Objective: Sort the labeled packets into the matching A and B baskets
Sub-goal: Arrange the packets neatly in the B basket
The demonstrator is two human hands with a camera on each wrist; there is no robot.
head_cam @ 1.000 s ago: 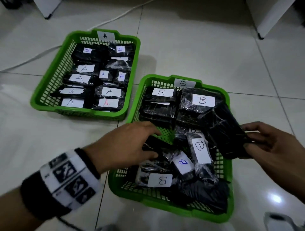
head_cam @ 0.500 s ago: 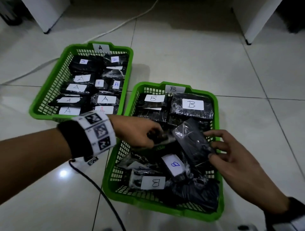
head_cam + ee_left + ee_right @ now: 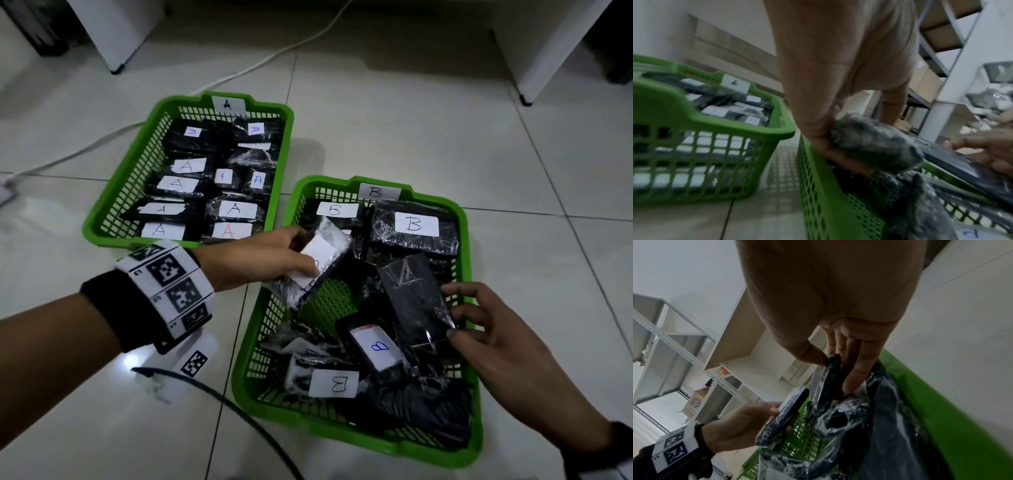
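Two green baskets stand on the tiled floor: basket A (image 3: pixel 113 202) at the upper left, full of black packets labeled A, and basket B (image 3: pixel 474 342) at the lower right with packets labeled B. My left hand (image 3: pixel 260 260) grips a black wrapped packet (image 3: pixel 318 257) with a white label over basket B's left rim; its letter is hidden by my thumb. That packet (image 3: pixel 875 144) fills the left wrist view. My right hand (image 3: pixel 479 322) pinches a long black packet (image 3: pixel 414 301), label side unseen, above basket B's middle; the right wrist view shows this packet (image 3: pixel 826 379) between thumb and fingers.
A white cable (image 3: pixel 239 72) runs across the floor behind basket A. White furniture legs (image 3: pixel 116 37) stand at the back left and back right (image 3: pixel 534 68). A black cord (image 3: pixel 219 401) trails from my left wrist along the floor in front of basket B.
My left hand has lifted a labeled packet up out of basket B toward its left rim. My right hand has tilted its long packet and shifted it slightly right.
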